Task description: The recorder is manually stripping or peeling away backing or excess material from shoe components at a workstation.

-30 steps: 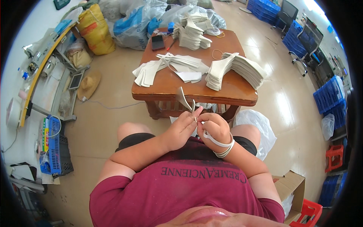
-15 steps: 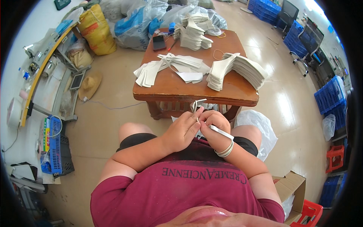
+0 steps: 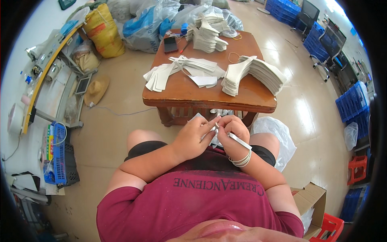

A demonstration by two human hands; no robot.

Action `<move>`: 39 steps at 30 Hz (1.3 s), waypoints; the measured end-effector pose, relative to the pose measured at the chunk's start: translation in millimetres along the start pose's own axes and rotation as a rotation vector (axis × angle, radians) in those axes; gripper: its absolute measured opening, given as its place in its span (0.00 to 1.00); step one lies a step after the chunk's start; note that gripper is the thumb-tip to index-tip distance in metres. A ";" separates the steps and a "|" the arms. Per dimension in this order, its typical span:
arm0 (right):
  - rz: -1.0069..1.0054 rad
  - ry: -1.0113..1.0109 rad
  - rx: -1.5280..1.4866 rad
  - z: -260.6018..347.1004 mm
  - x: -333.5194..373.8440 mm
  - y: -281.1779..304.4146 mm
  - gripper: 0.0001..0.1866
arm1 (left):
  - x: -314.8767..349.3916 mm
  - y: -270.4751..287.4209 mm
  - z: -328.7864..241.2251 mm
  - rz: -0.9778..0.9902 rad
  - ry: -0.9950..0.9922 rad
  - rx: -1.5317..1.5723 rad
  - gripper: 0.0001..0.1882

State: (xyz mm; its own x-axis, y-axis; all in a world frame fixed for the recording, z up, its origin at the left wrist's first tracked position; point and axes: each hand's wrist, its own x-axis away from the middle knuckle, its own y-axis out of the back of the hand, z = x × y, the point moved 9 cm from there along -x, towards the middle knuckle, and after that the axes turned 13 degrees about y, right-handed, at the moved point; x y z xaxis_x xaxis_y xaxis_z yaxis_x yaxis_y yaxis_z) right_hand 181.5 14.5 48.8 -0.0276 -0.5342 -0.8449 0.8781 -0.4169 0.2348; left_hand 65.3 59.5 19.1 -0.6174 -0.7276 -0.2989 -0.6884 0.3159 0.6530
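Note:
My left hand [image 3: 194,135] and my right hand [image 3: 234,131] meet above my lap, just short of the table. Both have their fingers closed in a pinch on white, sheet-like cut pieces [image 3: 197,116], mostly hidden behind the left fingers. A small pale loop [image 3: 217,125], like a rubber band, shows between the fingertips. Out of the right palm, toward the wrist, sticks a folded white strip [image 3: 240,140]. Several pale rubber bands [image 3: 241,160] circle my right wrist.
On the brown table [image 3: 177,96] lie a fanned pile of white pieces [image 3: 161,76], a curved stack [image 3: 262,74], a taller stack [image 3: 206,38] and a black phone [image 3: 170,44]. A clear plastic bag [image 3: 274,137] rests beside my right knee. Bulging bags [image 3: 143,32] stand behind the table.
The white strip standing above my left fingertips has dropped from sight, and a white piece now shows behind that hand. The pale loop has shifted slightly right and up between the fingers.

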 end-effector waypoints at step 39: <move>-0.079 -0.127 -0.170 -6.8 0.4 1.5 0.13 | -4.1 -5.2 32.7 0.085 0.318 0.957 0.27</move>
State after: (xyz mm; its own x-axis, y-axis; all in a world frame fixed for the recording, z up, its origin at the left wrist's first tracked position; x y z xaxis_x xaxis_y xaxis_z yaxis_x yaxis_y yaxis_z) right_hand 186.1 18.6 45.5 -0.1496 -0.5975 -0.7878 0.9385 -0.3366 0.0771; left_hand 58.9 80.8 -5.8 -0.6447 -0.7643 0.0132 -0.7491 0.6282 -0.2103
